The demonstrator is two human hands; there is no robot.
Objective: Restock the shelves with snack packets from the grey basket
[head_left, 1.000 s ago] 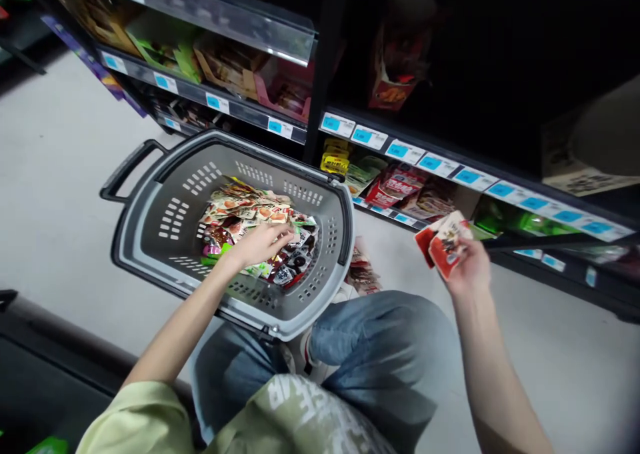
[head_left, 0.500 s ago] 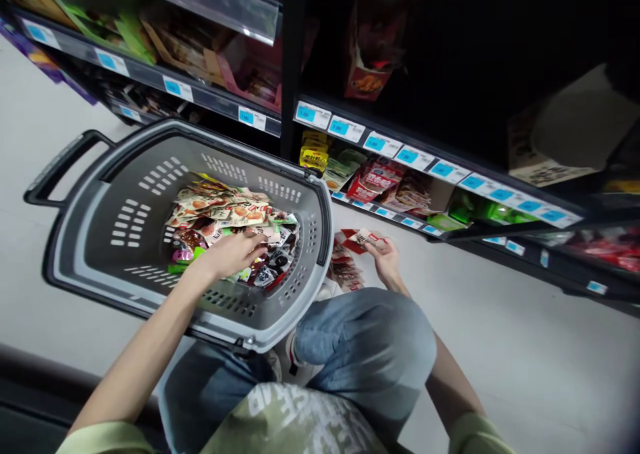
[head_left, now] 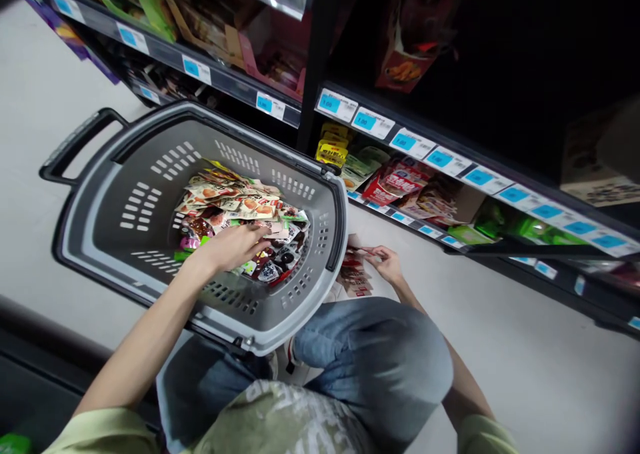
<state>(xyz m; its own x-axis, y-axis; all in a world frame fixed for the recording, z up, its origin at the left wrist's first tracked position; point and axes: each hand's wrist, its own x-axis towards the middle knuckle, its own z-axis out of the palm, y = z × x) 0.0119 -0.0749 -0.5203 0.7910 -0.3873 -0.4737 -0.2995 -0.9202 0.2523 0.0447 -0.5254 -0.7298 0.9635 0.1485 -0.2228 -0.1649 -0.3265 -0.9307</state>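
Observation:
A grey shopping basket (head_left: 120, 167) with a black-trimmed rim stands in front of me, tilted so its inside shows. Many small snack packets (head_left: 245, 204) are heaped in it, cream-coloured ones on top, dark and colourful ones below. My left hand (head_left: 235, 246) lies over the heap with fingers stretched out, touching the packets; nothing is visibly gripped. Beyond the basket's right end, my right hand (head_left: 385, 263) pinches the edge of a thin snack packet (head_left: 356, 246), seen nearly edge-on. Just under it, several reddish-brown packets (head_left: 355, 277) lie on the floor.
Dark store shelves (head_left: 480, 174) with blue-and-white price tags run along the far side. On the low shelf are red packets (head_left: 397, 181), yellow packets (head_left: 333, 149) and green ones. The basket's black handle (head_left: 83, 144) sticks out left. My bent knee (head_left: 390, 334) is close below my right hand.
My right hand has turned its packet from face-up to nearly edge-on, just above the floor pile. My left hand stays over the heap. The view has shifted slightly.

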